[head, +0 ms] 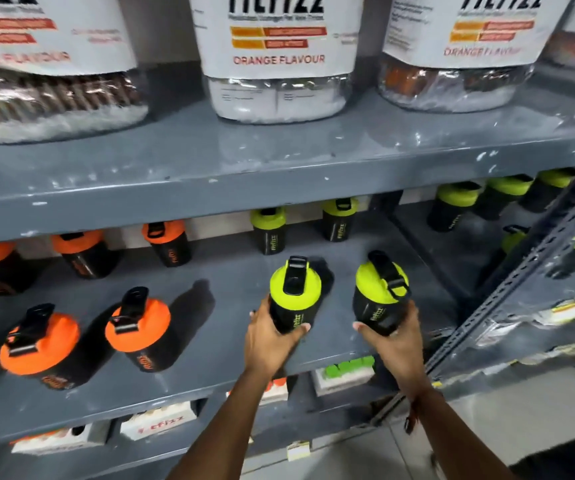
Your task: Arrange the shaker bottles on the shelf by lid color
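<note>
My left hand (268, 337) grips the black body of a green-lidded shaker bottle (294, 285) near the front of the grey shelf (230, 271). My right hand (397, 344) grips a second green-lidded shaker (379, 282), tilted a little to the right. Two more green-lidded shakers (268, 230) (339, 220) stand upright at the back. On the left of the same shelf stand orange-lidded shakers: two in front (38, 344) (139, 327) and three behind (166, 240). I cannot tell whether the held bottles rest on the shelf.
Large white tubs (275, 57) labelled orange flavour fill the shelf above. The adjoining shelf on the right holds several more green-lidded shakers (456, 202). A slotted metal upright (521, 271) divides the two units. White boxes (345, 375) lie on the shelf below.
</note>
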`<state>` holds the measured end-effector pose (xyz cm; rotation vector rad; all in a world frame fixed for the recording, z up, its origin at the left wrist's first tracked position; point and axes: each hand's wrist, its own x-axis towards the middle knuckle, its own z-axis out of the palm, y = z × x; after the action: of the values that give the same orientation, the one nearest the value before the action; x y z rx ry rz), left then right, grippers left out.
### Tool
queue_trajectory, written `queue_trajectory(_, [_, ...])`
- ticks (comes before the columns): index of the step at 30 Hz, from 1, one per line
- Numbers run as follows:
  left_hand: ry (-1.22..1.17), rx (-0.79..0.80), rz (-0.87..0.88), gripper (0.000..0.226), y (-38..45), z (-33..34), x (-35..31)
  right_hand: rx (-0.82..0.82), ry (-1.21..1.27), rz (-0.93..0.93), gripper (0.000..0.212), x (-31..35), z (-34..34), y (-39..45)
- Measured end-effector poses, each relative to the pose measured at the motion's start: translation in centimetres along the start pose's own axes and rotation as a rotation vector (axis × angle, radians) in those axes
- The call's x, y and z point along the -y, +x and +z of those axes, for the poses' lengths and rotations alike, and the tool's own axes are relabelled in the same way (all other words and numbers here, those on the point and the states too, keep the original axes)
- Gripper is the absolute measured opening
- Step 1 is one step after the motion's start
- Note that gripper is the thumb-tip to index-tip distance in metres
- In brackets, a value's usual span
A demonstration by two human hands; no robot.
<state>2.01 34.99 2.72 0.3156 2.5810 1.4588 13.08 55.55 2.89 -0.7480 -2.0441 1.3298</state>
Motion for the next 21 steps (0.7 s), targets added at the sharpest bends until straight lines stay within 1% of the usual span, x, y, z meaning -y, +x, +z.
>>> queue_trajectory(1, [0.012,-0.005,0.007,0.087,0.2,0.4,-0.1,0.045,-0.018,0.005,0.081,-0.2,-0.1,0.4])
queue_trajectory(3, [0.033,-0.015,0.012,0.082,0.5,0.9,-0.1,0.08,-0.029,0.012,0.073,-0.6,-0.1,1.2])
queue_trajectory(6, [0.054,-0.054,-0.001,0.078,0.8,1.4,-0.4,0.066,-0.052,0.027,0.06,-0.8,0.1,2.2])
queue_trajectory(9, [0.073,-0.081,-0.004,0.081,0.7,1.6,-0.5,0.063,-0.064,0.041,0.052,-0.9,0.0,2.8])
queue_trajectory(13, [0.076,-0.1,-0.034,0.084,0.1,1.7,-0.6,0.075,-0.037,0.068,0.054,-1.1,-0.4,3.6])
queue_trajectory(18, [0.062,-0.095,-0.052,0.082,-0.5,1.7,-0.9,0.086,-0.026,0.064,0.056,-1.2,-0.4,3.7])
queue_trajectory(20, [0.061,-0.083,-0.045,0.085,-0.6,1.5,-1.2,0.078,-0.046,0.084,0.061,-0.9,-0.6,3.4])
queue_trajectory(21, [0.059,-0.083,-0.026,0.089,-0.6,1.5,-1.0,0.064,-0.035,0.077,0.069,-1.3,-0.6,3.3])
